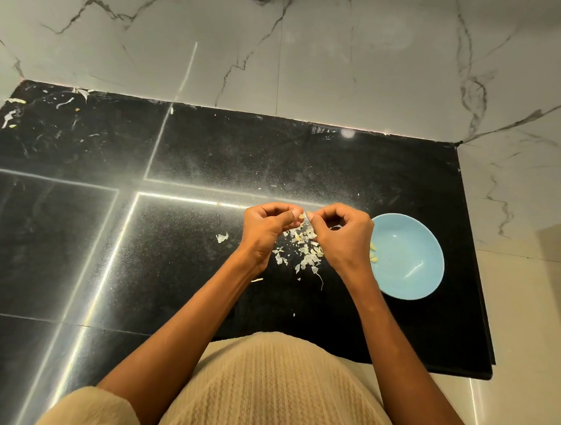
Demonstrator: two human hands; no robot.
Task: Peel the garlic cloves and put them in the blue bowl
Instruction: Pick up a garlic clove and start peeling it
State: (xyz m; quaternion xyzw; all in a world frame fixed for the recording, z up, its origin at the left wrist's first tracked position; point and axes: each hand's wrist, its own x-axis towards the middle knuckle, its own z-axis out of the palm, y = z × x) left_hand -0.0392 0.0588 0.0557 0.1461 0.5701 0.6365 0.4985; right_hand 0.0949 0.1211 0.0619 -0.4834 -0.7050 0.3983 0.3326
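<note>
While the peeling is clearly under way, it does not look finished. In the head view, the left hand (pixel 265 229) and the right hand (pixel 339 235) are raised close together above the black polished stone desk (pixel 204 273), and both pinch one small pale garlic clove (pixel 302 216) between their fingertips. Each hand has its fingers curled around this clove, so I judge that its skin is being pulled off now. Under the hands lies a heap of thin white garlic skin flakes (pixel 303 249), which suggests that several cloves are already peeled. More loose flakes are scattered to the far left of the desk.

Just to the right of the right hand stands the round light blue bowl (pixel 408 284). Inside it, near its left wall, a few small yellowish peeled cloves (pixel 372 251) lie together; the wrist partly hides them, so I cannot count them. The rest of the bowl is bare. I see no unpeeled cloves waiting on the desk, though some may be hidden under the hands.
</note>
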